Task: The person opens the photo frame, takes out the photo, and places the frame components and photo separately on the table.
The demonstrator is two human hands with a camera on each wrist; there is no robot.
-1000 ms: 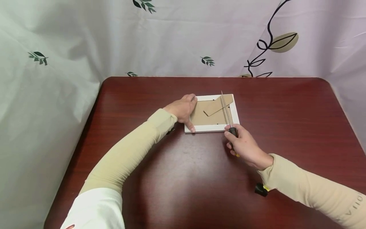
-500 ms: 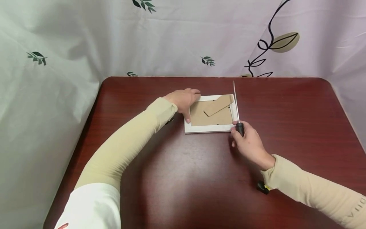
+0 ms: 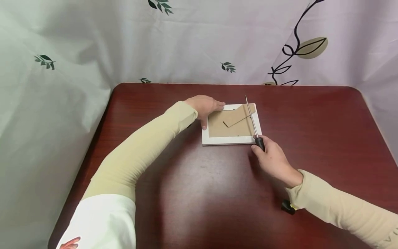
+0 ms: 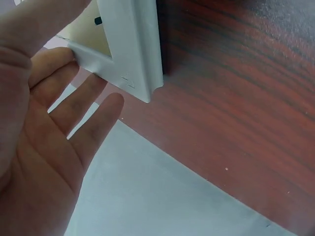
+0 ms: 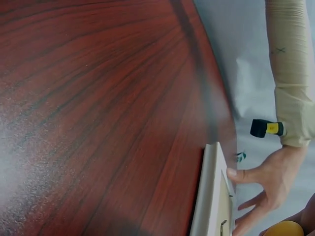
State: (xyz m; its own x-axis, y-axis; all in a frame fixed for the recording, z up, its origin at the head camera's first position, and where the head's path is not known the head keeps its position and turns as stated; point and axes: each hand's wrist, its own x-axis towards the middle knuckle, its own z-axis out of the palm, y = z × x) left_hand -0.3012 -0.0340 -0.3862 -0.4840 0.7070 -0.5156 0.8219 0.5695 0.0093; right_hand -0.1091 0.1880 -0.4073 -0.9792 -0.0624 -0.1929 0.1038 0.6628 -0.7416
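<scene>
A white picture frame [image 3: 230, 140] lies on the table with its back up. Its brown backing board [image 3: 217, 128] carries a slanting stand leg [image 3: 240, 116] and small dark tabs near the edges. My left hand [image 3: 205, 108] rests at the frame's left end, thumb on the border and fingers along the far corner. In the left wrist view, the fingers [image 4: 101, 123] look loosely extended beside the white border. My right hand [image 3: 275, 159] grips a screwdriver [image 3: 259, 144] by its black handle, the long shaft slanting above the frame's right side. Its yellow handle end [image 5: 284, 229] shows in the right wrist view.
The dark red wooden table [image 3: 199, 200] has rounded far corners. Behind and beside it hangs a pale curtain [image 3: 186, 41] with leaf prints. A small black camera [image 3: 287, 207] sits under the right sleeve cuff.
The screwdriver first swings right, beyond the frame's right edge, then back left over it. My left hand shifts toward the frame's far edge, and its thumb moves up from the near corner.
</scene>
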